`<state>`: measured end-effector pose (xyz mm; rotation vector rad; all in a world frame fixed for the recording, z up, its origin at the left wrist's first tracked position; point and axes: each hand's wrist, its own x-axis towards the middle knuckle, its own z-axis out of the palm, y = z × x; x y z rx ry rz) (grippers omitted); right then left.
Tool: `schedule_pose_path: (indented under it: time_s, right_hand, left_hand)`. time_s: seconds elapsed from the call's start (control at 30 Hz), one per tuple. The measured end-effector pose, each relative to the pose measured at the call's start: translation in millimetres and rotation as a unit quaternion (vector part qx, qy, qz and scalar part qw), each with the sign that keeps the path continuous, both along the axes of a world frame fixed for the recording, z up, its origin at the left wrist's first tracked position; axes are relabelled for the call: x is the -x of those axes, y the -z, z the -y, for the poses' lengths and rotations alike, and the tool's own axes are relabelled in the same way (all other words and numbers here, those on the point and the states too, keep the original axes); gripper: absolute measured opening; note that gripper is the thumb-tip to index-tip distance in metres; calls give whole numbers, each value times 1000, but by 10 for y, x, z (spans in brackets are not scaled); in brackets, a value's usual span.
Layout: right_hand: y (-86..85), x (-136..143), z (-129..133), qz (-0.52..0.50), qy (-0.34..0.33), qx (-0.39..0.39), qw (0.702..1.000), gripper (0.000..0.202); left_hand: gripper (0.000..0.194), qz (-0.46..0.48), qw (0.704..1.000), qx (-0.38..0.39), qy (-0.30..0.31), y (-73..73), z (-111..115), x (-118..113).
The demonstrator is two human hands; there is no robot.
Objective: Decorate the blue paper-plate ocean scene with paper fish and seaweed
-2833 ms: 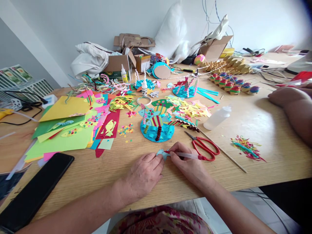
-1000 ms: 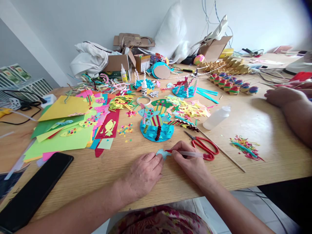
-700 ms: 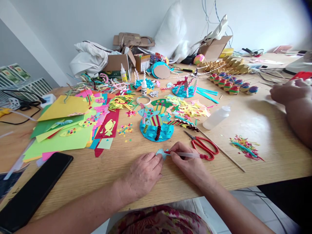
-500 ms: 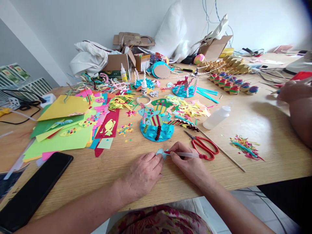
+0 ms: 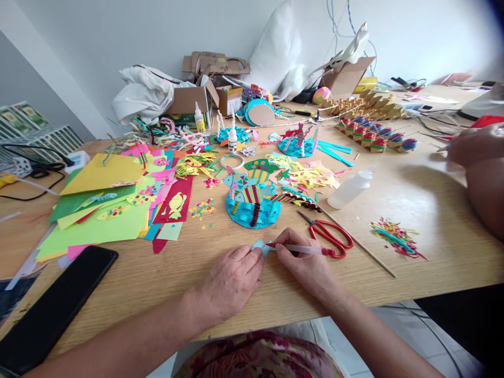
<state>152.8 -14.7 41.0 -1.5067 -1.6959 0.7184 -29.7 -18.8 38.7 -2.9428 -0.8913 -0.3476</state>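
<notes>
My left hand (image 5: pixel 234 278) presses a small light blue paper piece (image 5: pixel 260 245) onto the wooden table (image 5: pixel 169 294), its fingers close together over the piece's left part. In my right hand (image 5: pixel 303 265) is a pen (image 5: pixel 305 249) with a clear barrel and red end, pinched near its tip, which touches or nearly touches the paper. Just beyond my hands stands a round blue base (image 5: pixel 252 219) with striped and patterned paper fish (image 5: pixel 252 193) on it. Red-handled scissors (image 5: pixel 333 239) lie right of my right hand.
A thin wooden stick (image 5: pixel 362 247) and a clear bottle (image 5: pixel 350 190) are to the right. Coloured paper sheets (image 5: pixel 94 226) and a black phone (image 5: pixel 59 310) lie left. Another person's hand (image 5: pixel 476 149) is at the far right. Boxes (image 5: pixel 191 102) stand at the back.
My hands, the paper piece and the pen look almost unmoved. At the far right, the other person's hand has shifted slightly.
</notes>
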Motion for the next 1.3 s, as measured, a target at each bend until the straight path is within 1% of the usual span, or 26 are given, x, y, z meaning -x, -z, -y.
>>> schedule_pose_path:
  time_s: [0.27, 0.47, 0.73, 1.13, 1.3]
  right_hand:
    - [0, -1, 0, -11, 2, 6, 1000, 11]
    - [-44, -5, 0, -59, 14, 1, 998, 12]
    - [-11, -2, 4, -18, -5, -4, 1000, 11]
    - [-34, 12, 5, -13, -8, 3, 1000, 11]
    - [-22, 9, 5, -21, -8, 10, 1000, 10]
  left_hand:
    - [35, -3, 1000, 3, 4, -8, -9, -4]
    - [35, -7, 1000, 6, 2, -15, -1, -1]
    - [36, 0, 1000, -6, -1, 8, -1, 2]
    - [36, -13, 1000, -7, 1, -4, 1, -2]
    - [36, 2, 1000, -10, 1, -5, -4, -2]
